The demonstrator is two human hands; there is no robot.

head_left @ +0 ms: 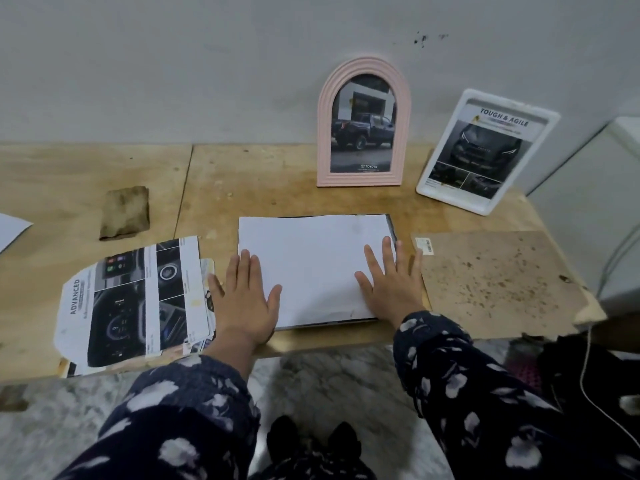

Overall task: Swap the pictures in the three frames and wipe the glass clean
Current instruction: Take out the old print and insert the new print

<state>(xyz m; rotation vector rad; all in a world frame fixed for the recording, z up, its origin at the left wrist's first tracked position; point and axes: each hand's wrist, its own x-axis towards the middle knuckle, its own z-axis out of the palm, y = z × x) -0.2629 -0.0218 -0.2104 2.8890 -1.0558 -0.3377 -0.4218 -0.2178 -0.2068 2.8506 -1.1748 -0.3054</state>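
— Head camera first: what are the hands doing?

— Both lie palm-down with straight, spread fingers on a white sheet (313,268) in the middle of the wooden table (263,181). The left hand (246,299) presses the sheet's near-left corner, its heel at the table's front edge. The right hand (391,282) rests flat on the sheet's right side, fingertips near the right edge. Neither one grips anything; they are released and flat.

— And the arms?

— Both come up from the bottom of the view in dark floral sleeves (180,417), forearms angled inward toward the sheet.

— What is under the paper?

— A dark edge shows along its right and near sides, likely the third frame lying flat; I can't tell more.

— Where are the other frames?

— A pink arched frame (363,123) stands against the wall with a pickup truck picture. Just right of it a white rectangular frame (486,150) leans back, its print headed "TOUGH & AGILE".

— Anything else?

— A brown backing board (498,282) lies just right of the sheet. A loose printed page (135,303) reading "ADVANCED" lies left of the left hand, and a brownish cloth (125,213) sits farther back on the left.
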